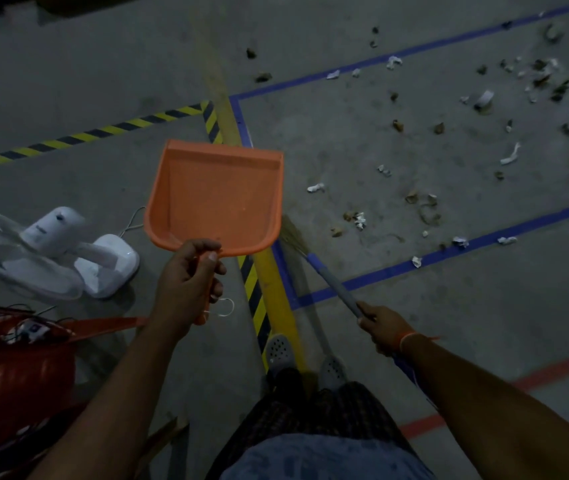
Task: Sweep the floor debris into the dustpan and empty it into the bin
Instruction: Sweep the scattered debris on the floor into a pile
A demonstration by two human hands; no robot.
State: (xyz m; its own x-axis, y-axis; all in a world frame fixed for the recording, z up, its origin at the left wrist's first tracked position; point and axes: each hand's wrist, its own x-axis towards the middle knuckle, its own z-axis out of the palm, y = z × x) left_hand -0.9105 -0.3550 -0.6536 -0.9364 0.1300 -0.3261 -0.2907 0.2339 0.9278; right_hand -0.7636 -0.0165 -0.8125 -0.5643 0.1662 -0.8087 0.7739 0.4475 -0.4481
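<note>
Left hand [187, 271] grips the handle of the orange dustpan [217, 197], with the fingers curled around it and the thumb on top. This dustpan is held above the floor [68, 81], in front of the hand, and its long axis runs away from the person; the open mouth points forward, the handle points back to the body. Its tray is seen from above, and nothing lies in it.

Right hand [380, 325] is closed around the grey handle of the broom [324, 275]. From this hand the broom goes forward and to the left, and its bristles reach under the near right corner of the dustpan, over the blue tape line [449, 251].

Debris [421, 202] of white paper scraps and brown bits lies scattered on the floor to the right, well apart from the dustpan. A white fan [51, 251] lies on the floor at the left, and a red basket [16, 375] stands near the left arm.
</note>
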